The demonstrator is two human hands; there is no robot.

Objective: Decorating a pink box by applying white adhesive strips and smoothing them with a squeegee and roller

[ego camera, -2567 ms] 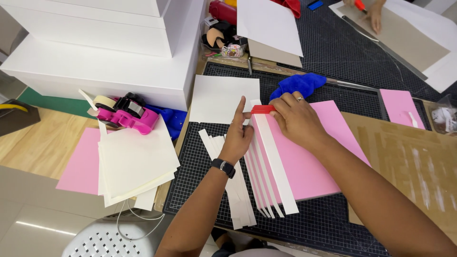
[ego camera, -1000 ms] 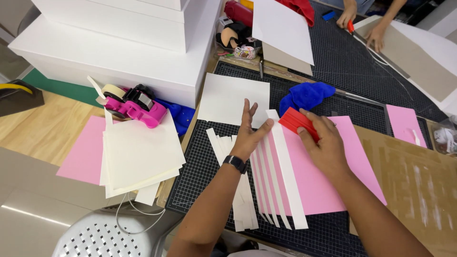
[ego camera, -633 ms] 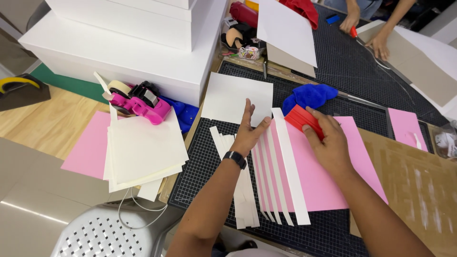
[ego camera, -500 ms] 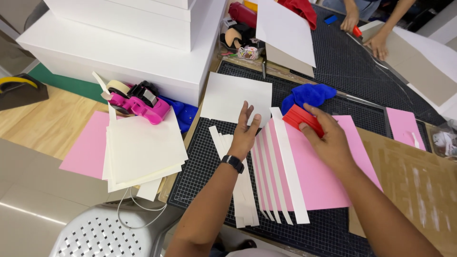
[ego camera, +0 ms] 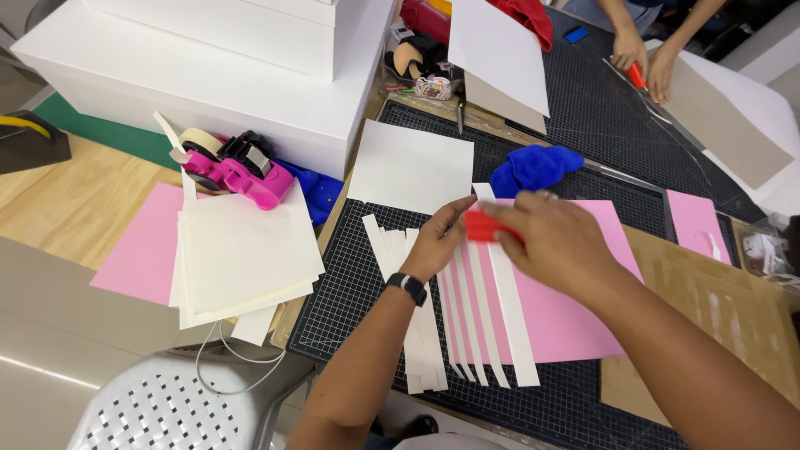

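Nearest, a white perforated stool (ego camera: 142, 408) sits below the surface edge. Just beyond, on the black cutting mat (ego camera: 350, 283), white paper strips (ego camera: 487, 317) lie side by side across a pink sheet (ego camera: 575, 308). The left hand (ego camera: 437, 242) presses flat on the strips' upper ends, fingers spread apart. The right hand (ego camera: 554, 242) has its fingers clamped on a small red tool (ego camera: 483, 225) over the widest strip. Further left, cream sheets (ego camera: 246, 250) lie beside a pink tape dispenser (ego camera: 237, 167). Beyond, a blue cloth (ego camera: 533, 167) rests on the mat, and another person's hands (ego camera: 642, 58) work at the far edge.
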